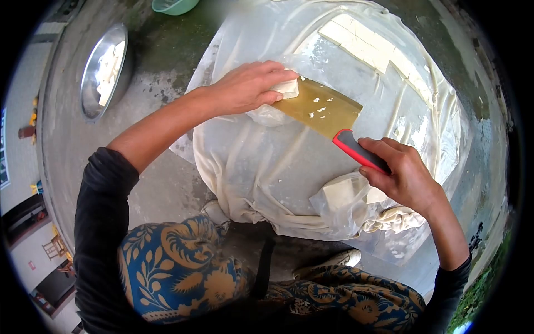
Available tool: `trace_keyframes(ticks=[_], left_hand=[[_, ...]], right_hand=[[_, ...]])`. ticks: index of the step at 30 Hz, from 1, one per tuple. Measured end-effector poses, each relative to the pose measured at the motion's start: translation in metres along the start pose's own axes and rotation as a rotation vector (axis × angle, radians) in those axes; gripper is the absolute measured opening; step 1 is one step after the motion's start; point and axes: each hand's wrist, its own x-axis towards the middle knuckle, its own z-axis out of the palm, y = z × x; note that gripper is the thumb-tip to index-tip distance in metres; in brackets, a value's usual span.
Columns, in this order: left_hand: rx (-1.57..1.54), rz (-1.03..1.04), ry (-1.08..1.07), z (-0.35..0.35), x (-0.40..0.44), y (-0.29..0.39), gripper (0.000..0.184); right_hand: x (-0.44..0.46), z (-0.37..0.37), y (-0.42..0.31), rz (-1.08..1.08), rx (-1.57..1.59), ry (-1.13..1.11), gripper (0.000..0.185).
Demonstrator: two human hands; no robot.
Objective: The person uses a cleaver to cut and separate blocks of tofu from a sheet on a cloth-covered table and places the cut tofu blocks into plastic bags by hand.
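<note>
My right hand [406, 172] is wrapped round the red and grey handle of a cleaver [328, 108]. Its broad blade lies nearly flat over the cloth, with white crumbs on top. At the blade's far end, my left hand [247, 88] grips a small white block that looks like tofu [288, 89], thumb on the near side and fingers over the top. Clear plastic [267, 116] bunches just below that hand. Beneath everything spreads a damp, pale cloth [239, 161]. More cut white blocks [356, 42] lie in rows along its far right side.
Near my right wrist, a plastic-covered white slab [342, 192] sits by the cloth's near edge. On the concrete to the left stands a metal basin [88, 92] holding white pieces [110, 69]. A green basin [177, 8] is at the top. My shoe [345, 258] is close below the cloth.
</note>
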Motion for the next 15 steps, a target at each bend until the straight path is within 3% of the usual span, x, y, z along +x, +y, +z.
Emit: trace_keyframes(ticks=[9,12,15], left_hand=[[-0.003,-0.044,-0.071,0.005,0.005,0.001,0.043],[-0.017,0.047,0.026,0.008,0.001,-0.007,0.041],[0.057,-0.072,-0.059,0.009,0.004,-0.007,0.04]], right_hand=[[0.004,-0.001,-0.001,0.004,0.014,-0.015,0.036],[-0.006,-0.005,0.001,-0.007,0.02,0.016,0.037],[-0.017,-0.009,-0.002,0.049,0.027,-0.005,0.038]])
